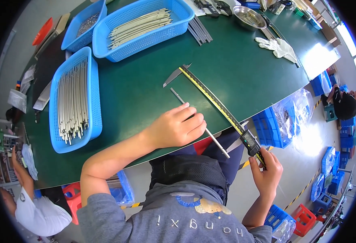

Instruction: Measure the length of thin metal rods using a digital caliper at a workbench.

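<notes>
My left hand (176, 129) rests at the near edge of the green table (243, 77), its fingers closed over a thin metal rod (178, 96). The rod runs diagonally from the table out past the edge over my lap. My right hand (268, 175) is off the table's edge and grips the near end of a long digital caliper (214, 101), just below its black display slider (251, 142). The caliper lies diagonally on the table beside the rod, nearly parallel to it, with its jaws at the far end.
A blue basket (93, 117) of metal rods stands at the left, a second (145, 44) at the back, a third (73, 38) with small parts beside it. Dark rods (200, 30), a steel bowl (249, 18) and white gloves (280, 46) lie farther back. Blue crates (269, 129) sit on the floor; another person (28, 202) is at lower left.
</notes>
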### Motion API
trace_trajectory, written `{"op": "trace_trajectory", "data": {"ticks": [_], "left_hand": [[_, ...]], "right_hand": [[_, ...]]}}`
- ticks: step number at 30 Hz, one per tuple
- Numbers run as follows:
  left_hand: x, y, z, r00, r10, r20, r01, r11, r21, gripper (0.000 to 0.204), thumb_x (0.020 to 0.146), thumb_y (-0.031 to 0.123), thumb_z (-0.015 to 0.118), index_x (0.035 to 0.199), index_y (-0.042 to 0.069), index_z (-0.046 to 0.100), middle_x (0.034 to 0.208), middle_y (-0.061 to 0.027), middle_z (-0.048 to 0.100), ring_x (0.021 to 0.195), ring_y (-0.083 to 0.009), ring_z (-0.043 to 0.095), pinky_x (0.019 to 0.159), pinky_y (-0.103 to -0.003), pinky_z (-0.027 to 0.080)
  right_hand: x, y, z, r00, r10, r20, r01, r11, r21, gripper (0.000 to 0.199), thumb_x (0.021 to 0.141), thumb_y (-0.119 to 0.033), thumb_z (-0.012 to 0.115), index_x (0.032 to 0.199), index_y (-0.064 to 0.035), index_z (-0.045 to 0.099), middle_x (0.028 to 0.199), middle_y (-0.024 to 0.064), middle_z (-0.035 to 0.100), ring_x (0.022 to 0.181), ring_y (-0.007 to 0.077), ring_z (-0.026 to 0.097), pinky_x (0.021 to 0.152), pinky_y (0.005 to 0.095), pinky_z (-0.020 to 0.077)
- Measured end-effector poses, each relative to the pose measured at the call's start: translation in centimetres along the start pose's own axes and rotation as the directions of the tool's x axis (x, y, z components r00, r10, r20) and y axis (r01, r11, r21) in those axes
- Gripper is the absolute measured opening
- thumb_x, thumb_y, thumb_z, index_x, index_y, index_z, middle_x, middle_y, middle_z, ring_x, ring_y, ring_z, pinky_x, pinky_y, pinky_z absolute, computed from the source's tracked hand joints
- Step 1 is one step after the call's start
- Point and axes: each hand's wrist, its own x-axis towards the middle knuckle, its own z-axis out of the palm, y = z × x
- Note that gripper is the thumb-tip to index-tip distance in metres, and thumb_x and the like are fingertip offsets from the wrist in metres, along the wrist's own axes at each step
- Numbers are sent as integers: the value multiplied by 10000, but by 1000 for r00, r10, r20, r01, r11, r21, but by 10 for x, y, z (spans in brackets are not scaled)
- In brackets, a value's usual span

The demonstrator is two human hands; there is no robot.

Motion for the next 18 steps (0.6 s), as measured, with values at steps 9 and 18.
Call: {"op": "trace_trajectory", "data": {"ticks": [9, 18], "left_hand": [[2, -2, 0, 998, -50, 29, 50, 999, -12, 104, 719, 127, 619, 799, 67, 591, 875, -48, 565, 861, -210, 570, 811, -386, 539], [6, -3, -6, 993, -109, 52, 111, 992, -55, 187, 668, 78, 626, 851, 40, 609, 863, -62, 578, 836, -214, 589, 760, -346, 560]], "right_hand": [[-5, 2, 1, 1000, 0, 4, 0, 1000, 8, 354, 690, -124, 772, 997, -6, 641, 687, 81, 595, 514, 152, 536, 485, 266, 424], [-6, 3, 0, 1000, 9, 10, -10, 1000, 13, 353, 688, -117, 773, 991, 0, 635, 676, 82, 583, 507, 154, 526, 479, 266, 417]]}}
